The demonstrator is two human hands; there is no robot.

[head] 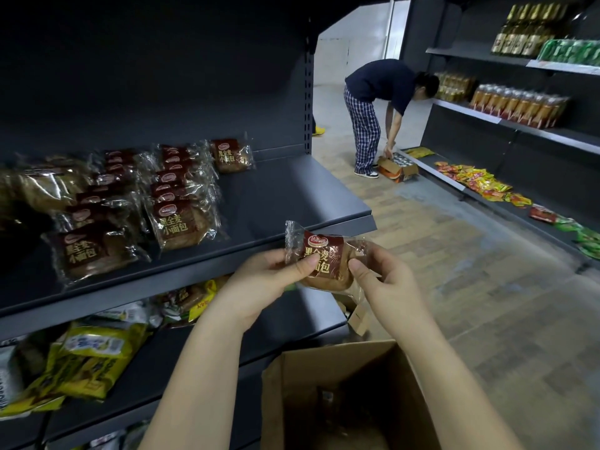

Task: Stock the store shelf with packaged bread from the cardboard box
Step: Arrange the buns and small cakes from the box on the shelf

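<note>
Here's the packet (pixel 324 261), held in the air just in front of the shelf (pixel 292 196) edge and a touch below its lip, label facing up. It's not on the shelf yet.

The risk I see is that glossy film. It looks slippery, and if either grip eases during the lift over the lip, the packet could drop into the box (pixel 324 368) below the shelf front. Squeezing harder might flatten the bun. Swinging too far left along the shelf could nudge the front of the rows (pixel 175 203), which sit close to the edge.

Both forearms reach up toward the shelf. The left hand (pixel 259 280) pinches the packet's left end with its thumb across the label. The right hand (pixel 386 280) grips the right end with its thumb on top and its fingers curled underneath.
</note>
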